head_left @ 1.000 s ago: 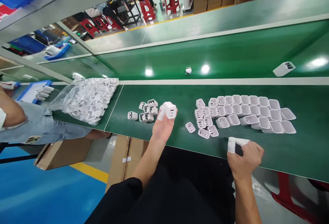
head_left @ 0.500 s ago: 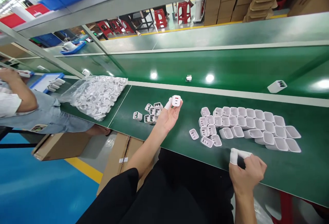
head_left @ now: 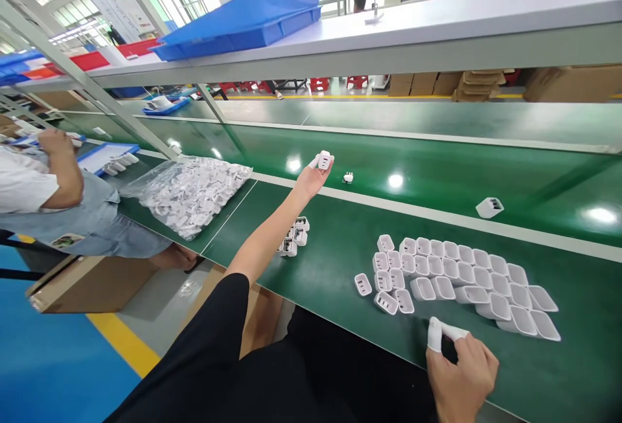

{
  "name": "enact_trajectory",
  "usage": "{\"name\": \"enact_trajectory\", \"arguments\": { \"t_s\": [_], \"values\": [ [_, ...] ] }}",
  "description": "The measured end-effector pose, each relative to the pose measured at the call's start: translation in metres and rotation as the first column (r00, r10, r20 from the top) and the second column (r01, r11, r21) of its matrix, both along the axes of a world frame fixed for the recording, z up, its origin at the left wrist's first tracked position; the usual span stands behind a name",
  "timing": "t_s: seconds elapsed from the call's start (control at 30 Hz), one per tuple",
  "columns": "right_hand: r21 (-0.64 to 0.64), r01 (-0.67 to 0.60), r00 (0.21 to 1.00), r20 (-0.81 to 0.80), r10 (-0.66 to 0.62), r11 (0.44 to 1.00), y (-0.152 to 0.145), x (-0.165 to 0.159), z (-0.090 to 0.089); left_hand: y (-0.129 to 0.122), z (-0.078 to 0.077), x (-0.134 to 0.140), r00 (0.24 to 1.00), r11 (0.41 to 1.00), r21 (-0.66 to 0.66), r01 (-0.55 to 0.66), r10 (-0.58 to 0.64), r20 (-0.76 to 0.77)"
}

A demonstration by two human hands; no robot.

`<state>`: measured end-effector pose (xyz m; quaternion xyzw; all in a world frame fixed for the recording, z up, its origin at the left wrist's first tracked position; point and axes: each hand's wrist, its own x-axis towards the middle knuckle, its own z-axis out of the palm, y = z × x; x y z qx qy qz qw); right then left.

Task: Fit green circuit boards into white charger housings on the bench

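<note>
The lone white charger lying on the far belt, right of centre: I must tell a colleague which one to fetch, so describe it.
Past the pale strip edging the near green bench, right of the outstretched left hand, the charger lies alone on its side, apart from the packed white shells.

We are stretching our left hand (head_left: 313,173) far forward, fingers pinching closed; our right hand (head_left: 461,374) is resting low, loosely curled.

Blue tray (head_left: 243,21) on shelf, bagged white parts (head_left: 189,193), cardboard boxes (head_left: 466,83) beyond.
</note>
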<state>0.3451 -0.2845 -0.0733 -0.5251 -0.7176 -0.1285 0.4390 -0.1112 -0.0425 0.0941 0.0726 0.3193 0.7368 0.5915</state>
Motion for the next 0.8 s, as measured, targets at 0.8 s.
{"name": "enact_trajectory", "arguments": {
  "t_s": [0.8],
  "values": [
    [0.008, 0.026, 0.999, 0.033, -0.027, 1.000, 0.001, -0.002, 0.002, 0.033, -0.045, -0.068, 0.625, 0.886, -0.264, -0.381, 0.036, -0.780]
  ]
}}
